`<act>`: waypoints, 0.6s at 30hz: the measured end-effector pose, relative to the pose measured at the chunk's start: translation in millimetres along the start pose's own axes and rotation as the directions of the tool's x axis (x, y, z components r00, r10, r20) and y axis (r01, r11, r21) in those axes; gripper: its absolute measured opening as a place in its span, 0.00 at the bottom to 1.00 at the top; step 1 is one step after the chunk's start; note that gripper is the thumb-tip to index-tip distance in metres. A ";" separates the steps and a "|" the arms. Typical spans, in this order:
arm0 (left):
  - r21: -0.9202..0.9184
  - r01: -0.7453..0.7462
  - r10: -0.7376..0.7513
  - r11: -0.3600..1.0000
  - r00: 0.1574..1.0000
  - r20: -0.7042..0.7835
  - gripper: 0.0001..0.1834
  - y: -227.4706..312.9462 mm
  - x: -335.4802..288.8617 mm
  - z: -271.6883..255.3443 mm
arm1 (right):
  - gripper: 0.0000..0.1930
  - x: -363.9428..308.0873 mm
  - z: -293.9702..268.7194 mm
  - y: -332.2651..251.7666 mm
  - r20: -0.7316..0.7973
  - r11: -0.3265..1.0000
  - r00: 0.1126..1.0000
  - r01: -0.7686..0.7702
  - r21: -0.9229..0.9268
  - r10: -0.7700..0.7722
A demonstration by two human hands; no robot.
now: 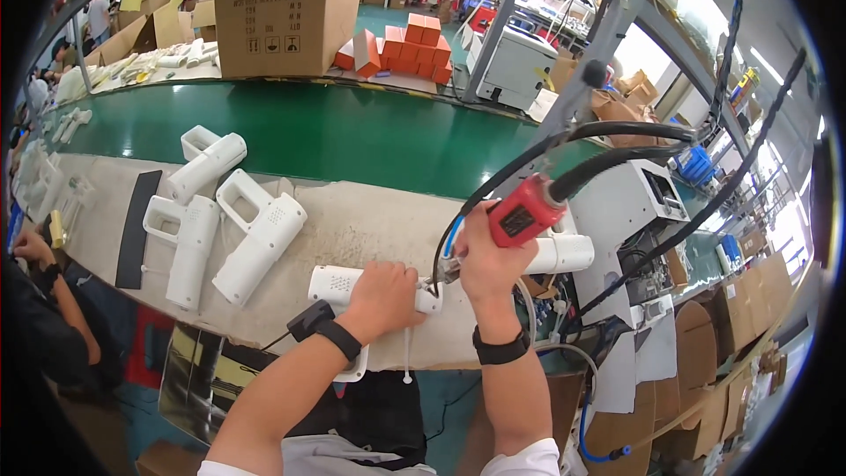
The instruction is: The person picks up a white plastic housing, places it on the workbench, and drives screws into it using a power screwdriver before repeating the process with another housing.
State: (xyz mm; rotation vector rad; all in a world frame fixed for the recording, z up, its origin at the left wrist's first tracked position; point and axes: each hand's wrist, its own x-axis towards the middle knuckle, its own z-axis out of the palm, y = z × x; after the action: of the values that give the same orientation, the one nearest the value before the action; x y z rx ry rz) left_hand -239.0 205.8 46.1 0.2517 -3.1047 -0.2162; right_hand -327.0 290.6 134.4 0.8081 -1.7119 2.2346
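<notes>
Big carton (289, 7): brown, boxy, at 12 o'clock.
Small boxes (407, 46): orange stack, 1 o'clock of it.
Flat cartons (738, 308): brown, 4 o'clock.

Matt white plastic housing (339, 282), glossy red plastic power screwdriver (524, 210), smooth green belt (335, 128), brown cardboard box (286, 4).
</notes>
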 end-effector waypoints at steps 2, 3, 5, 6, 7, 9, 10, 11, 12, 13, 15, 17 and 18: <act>-0.004 -0.010 0.010 1.000 1.000 -0.011 0.29 -1.2 1.9 2.2 | 0.01 0.0 -3.9 -37.2 -0.033 1.000 0.999 -0.016 -0.004 0.016; -0.031 -0.003 0.001 1.000 0.999 -0.051 0.29 -3.4 5.4 3.9 | 0.01 0.8 -5.0 -59.5 -0.061 0.999 0.998 -0.027 0.019 0.029; -0.064 0.004 -0.010 0.998 0.996 -0.085 0.29 -4.6 6.8 4.9 | 0.02 -0.1 -10.1 -85.7 -0.033 0.993 0.999 -0.021 0.113 0.024; -0.045 0.013 -0.017 0.999 0.996 -0.085 0.29 -5.9 6.7 5.3 | 0.02 -2.7 -10.0 -85.5 -0.031 0.993 0.999 -0.026 0.112 0.030; -0.028 0.012 -0.015 1.000 0.995 -0.095 0.28 -6.3 10.4 5.3 | 0.02 -4.0 -8.5 -85.4 -0.022 0.990 1.000 -0.004 0.143 0.007; -0.033 0.000 -0.003 0.999 0.995 -0.104 0.28 -7.3 14.3 11.2 | 0.04 -3.7 -9.6 -80.4 -0.012 0.985 1.000 0.021 0.174 -0.019; -0.035 -0.005 0.001 0.999 0.994 -0.107 0.27 -7.4 14.4 12.0 | 0.04 -4.5 -11.5 -73.4 0.004 0.985 1.000 0.030 0.168 -0.031; -0.036 -0.002 -0.002 0.999 0.994 -0.109 0.27 -7.8 15.3 11.4 | 0.04 -4.9 -12.2 -66.3 0.023 0.986 0.999 0.037 0.165 -0.041; -0.050 -0.002 -0.004 0.999 0.994 -0.110 0.27 -8.0 16.3 9.2 | 0.04 -4.5 -11.0 -61.2 0.029 0.985 0.999 0.035 0.169 -0.041; -0.061 0.007 -0.013 0.998 0.994 -0.106 0.27 -10.6 15.0 8.5 | 0.04 -5.7 -7.8 -55.0 0.041 0.987 0.999 0.028 0.157 -0.035; -0.123 0.004 -0.015 0.992 0.996 -0.090 0.28 -18.0 11.4 7.3 | 0.05 -10.6 -1.8 -32.5 0.076 0.986 0.997 0.012 0.167 -0.025; -0.246 -0.008 -0.024 0.969 0.991 -0.130 0.27 -27.5 1.6 4.3 | 0.03 -22.5 11.0 6.9 -0.118 0.997 0.990 0.076 -0.013 -0.077; -0.310 -0.034 -0.028 0.950 0.980 -0.195 0.27 -22.8 -0.2 5.9 | 0.03 -25.9 6.4 5.6 -0.089 1.000 0.996 0.003 -0.001 -0.003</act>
State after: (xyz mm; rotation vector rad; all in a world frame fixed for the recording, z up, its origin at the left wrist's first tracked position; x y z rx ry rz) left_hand -235.3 184.3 37.1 0.2426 -2.8195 -0.6337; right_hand -306.4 287.0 116.9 0.6996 -1.6702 2.2326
